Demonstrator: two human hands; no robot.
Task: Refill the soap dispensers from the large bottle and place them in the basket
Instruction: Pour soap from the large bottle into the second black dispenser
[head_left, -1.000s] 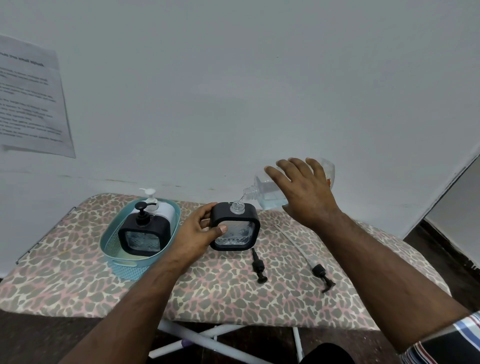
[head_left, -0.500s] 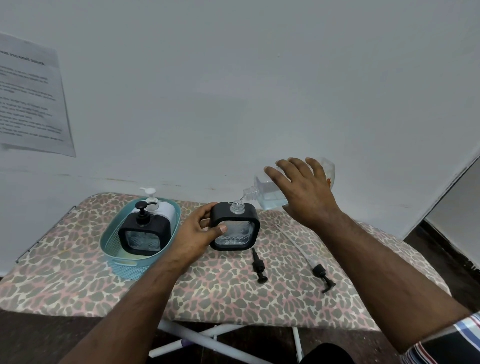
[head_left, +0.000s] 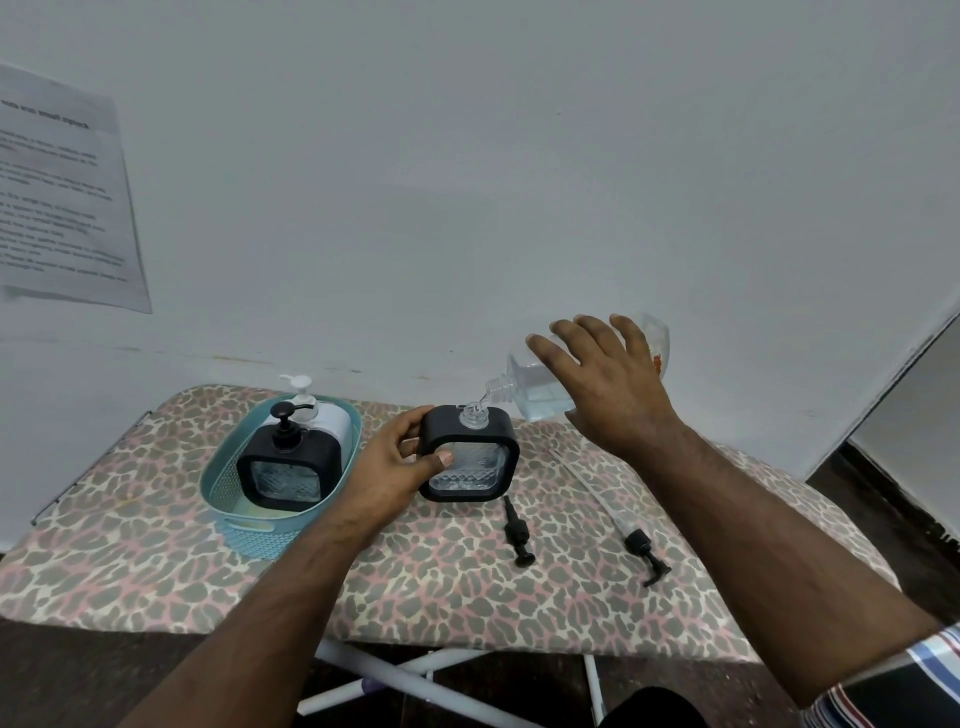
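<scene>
A black square soap dispenser (head_left: 470, 457) with a clear open neck stands on the leopard-print board (head_left: 156, 561). My left hand (head_left: 395, 462) grips its left side. My right hand (head_left: 602, 384) holds the large clear bottle (head_left: 530, 384) tilted on its side, its mouth just above the dispenser's neck, a thin stream of clear liquid running in. A teal basket (head_left: 234, 512) at the left holds a black dispenser (head_left: 288, 467) and a white dispenser (head_left: 324, 418), both with pumps on.
Two loose black pumps lie on the board: a short pump (head_left: 517, 532) in front of the open dispenser and a long-tubed pump (head_left: 641, 548) to its right. A printed sheet (head_left: 57, 192) hangs on the wall at left. The board's edge runs near me.
</scene>
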